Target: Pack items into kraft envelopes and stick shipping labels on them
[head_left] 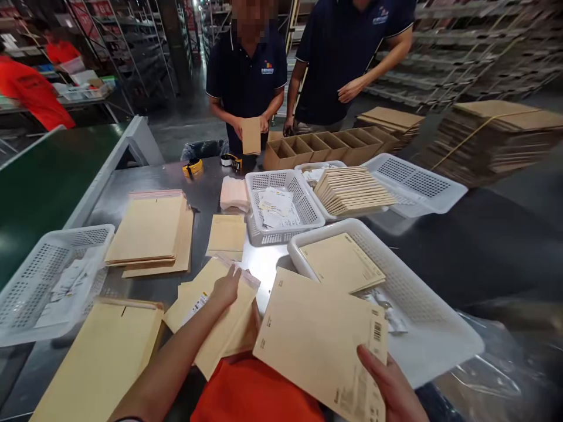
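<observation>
My right hand grips a flat tan carton with a printed barcode by its right edge, thumb on top. My left hand holds a tan mailing envelope near its top edge, where a clear flap strip shows. Under my left forearm, a white label shows on another envelope. To the right, similar flat cartons lie in a large white plastic basket, partly hidden by the carton I hold.
Stacks of envelopes lie left on the metal table. White baskets hold papers; one bears a row of flat cartons. Two people in dark shirts stand across; one holds a small tan box. A green conveyor runs left.
</observation>
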Tool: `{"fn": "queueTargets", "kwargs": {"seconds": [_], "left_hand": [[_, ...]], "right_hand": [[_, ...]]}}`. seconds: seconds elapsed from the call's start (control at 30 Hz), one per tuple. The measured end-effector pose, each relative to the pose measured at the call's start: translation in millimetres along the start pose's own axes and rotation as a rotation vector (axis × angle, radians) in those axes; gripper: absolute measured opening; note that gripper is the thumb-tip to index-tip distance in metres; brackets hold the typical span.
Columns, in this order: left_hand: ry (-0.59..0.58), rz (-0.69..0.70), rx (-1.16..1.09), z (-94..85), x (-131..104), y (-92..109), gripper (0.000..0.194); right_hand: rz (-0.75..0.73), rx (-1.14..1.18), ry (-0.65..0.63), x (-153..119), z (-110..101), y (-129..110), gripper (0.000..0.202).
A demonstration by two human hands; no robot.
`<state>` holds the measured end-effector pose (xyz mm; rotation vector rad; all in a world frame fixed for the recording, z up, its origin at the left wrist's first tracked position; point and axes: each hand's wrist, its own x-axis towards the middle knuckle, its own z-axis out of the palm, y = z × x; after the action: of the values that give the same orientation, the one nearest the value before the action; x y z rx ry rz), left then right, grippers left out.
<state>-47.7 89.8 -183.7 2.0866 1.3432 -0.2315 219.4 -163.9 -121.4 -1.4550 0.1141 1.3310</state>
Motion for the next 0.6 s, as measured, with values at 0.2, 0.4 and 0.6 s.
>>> {"fn": "queueTargets", "kwargs": {"seconds": [0.2, 0.4, 0.6], "left_hand": [[-0.081, 0.074, 0.313, -11.1, 6.8, -3.6, 0.032], [-0.013, 0.197, 0.399, -26.7, -59.9, -5.5, 0.027], [-0.005, 0.289, 0.384, -42.4, -102.2, -8.3, 0.022]], "right_hand": [[-0.036, -0.063, -0.095, -10.0, 14.8, 1.6, 0.061], [-0.043, -0.084, -0.175, -9.2, 21.3, 15.0, 0.054], [0.003, -0.180, -0.290, 7.4, 44.6, -23.4, 0.046]]}}
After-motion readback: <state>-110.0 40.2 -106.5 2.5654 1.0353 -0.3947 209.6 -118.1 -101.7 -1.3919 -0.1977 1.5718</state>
